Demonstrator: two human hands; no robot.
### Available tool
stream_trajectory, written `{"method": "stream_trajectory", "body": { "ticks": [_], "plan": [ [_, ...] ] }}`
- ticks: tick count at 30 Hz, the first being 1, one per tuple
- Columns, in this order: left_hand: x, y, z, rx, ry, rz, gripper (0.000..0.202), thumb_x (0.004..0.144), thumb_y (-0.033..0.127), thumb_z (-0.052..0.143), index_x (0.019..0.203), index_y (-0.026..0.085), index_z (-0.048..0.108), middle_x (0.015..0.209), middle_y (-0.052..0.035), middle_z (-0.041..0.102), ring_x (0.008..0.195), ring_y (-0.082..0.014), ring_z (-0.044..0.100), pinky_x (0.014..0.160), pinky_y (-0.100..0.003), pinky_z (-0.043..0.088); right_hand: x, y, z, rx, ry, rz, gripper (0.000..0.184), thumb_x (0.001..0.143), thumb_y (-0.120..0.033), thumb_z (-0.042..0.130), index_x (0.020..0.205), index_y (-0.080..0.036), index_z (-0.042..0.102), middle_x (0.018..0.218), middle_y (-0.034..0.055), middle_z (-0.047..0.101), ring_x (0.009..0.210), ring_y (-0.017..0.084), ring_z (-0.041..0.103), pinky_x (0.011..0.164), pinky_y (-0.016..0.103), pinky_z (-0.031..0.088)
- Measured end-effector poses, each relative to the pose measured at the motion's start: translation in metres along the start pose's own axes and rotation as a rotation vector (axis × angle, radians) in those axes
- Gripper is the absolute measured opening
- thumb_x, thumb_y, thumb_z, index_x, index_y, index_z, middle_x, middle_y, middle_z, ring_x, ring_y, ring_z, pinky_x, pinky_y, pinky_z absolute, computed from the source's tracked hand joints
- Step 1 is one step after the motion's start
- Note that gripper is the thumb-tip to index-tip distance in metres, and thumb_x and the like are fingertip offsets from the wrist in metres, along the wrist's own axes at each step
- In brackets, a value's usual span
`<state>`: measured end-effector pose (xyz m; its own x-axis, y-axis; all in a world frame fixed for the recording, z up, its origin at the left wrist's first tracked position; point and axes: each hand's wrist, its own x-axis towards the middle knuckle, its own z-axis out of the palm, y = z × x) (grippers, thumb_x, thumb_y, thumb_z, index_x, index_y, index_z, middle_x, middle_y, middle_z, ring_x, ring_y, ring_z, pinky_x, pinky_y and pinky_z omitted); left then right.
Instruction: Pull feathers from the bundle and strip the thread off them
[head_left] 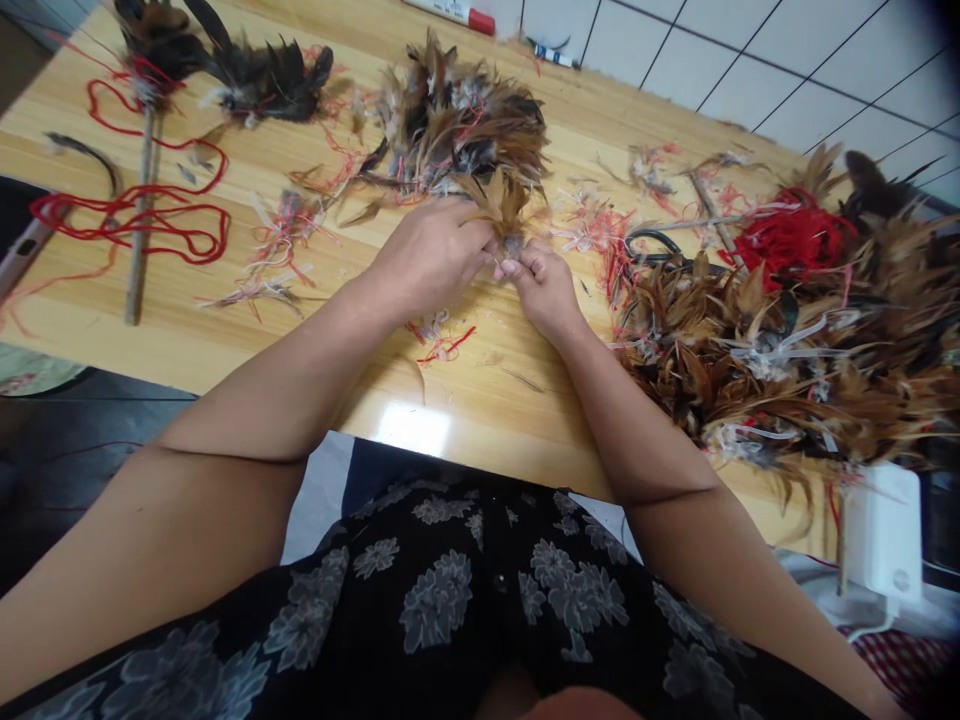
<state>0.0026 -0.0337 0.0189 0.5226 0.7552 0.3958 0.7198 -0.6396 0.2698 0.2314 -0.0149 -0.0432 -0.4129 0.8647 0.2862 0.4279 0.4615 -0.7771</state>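
Both hands pinch one small tuft of brown feathers (pixel 501 205) at its base: left hand (pixel 431 250) fingers closed over it, right hand (pixel 541 285) fingertips (pixel 513 266) gripping from the other side, possibly on a thread, too small to tell. Beyond the fingers a feather pile (pixel 457 120); right of them a larger feather heap (pixel 787 340) with red yarn (pixel 791 235); far left, red cord (pixel 142 215) on the wooden table (pixel 480 400).

The feather tuft (pixel 501 205) at centre is tan-brown. At 12 o'clock the feather pile (pixel 465 120) is brown and black, flecked red. At 10 o'clock the cord (pixel 135 215) is red on the pale yellow table (pixel 487 400). At 6 o'clock the dress (pixel 450 590) is black with grey flowers.
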Motion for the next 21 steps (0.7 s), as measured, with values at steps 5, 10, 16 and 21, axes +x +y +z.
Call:
{"method": "stream_trajectory", "body": {
  "ticks": [5, 10, 16, 21],
  "plan": [
    [-0.001, -0.002, 0.012, 0.052, 0.069, 0.053, 0.028, 0.118, 0.043, 0.053, 0.099, 0.025, 0.063, 0.102, -0.012, 0.074, 0.103, -0.0312, 0.071, 0.099, -0.048, 0.058, 0.002, 0.003, 0.002, -0.045, -0.029, -0.008, 0.057, 0.114, -0.072, 0.061, 0.093, -0.022, 0.079, 0.101, 0.0076, 0.075, 0.106, 0.025, 0.073, 0.11, 0.045, 0.064],
    [0.0, 0.001, 0.019, -0.041, 0.126, 0.071, 0.041, 0.123, 0.055, 0.044, 0.101, 0.025, 0.062, 0.103, -0.0106, 0.072, 0.105, -0.031, 0.068, 0.098, -0.047, 0.054, 0.002, -0.004, 0.002, -0.055, -0.028, 0.054, 0.052, 0.114, -0.067, 0.065, 0.088, -0.023, 0.075, 0.1, 0.0092, 0.076, 0.106, 0.027, 0.073, 0.112, 0.049, 0.065],
    [-0.001, 0.011, -0.013, -0.083, 0.399, -0.057, 0.023, 0.119, 0.045, 0.06, 0.126, 0.026, 0.071, 0.137, -0.0149, 0.075, 0.135, -0.0354, 0.061, 0.122, -0.059, 0.045, -0.001, -0.021, -0.003, 0.199, 0.116, 0.196, 0.058, 0.114, -0.076, 0.057, 0.087, -0.025, 0.065, 0.081, 0.0018, 0.061, 0.09, 0.021, 0.065, 0.093, 0.038, 0.063],
    [0.002, 0.011, -0.012, -0.401, 0.213, -0.259, 0.025, 0.109, 0.049, 0.074, 0.097, 0.027, 0.078, 0.102, -0.0083, 0.081, 0.104, -0.0305, 0.073, 0.102, -0.048, 0.059, -0.001, -0.033, -0.006, 0.428, 0.104, 0.318, 0.068, 0.105, -0.091, 0.061, 0.084, -0.027, 0.051, 0.068, -0.005, 0.043, 0.067, 0.014, 0.043, 0.066, 0.028, 0.043]
  ]
}}
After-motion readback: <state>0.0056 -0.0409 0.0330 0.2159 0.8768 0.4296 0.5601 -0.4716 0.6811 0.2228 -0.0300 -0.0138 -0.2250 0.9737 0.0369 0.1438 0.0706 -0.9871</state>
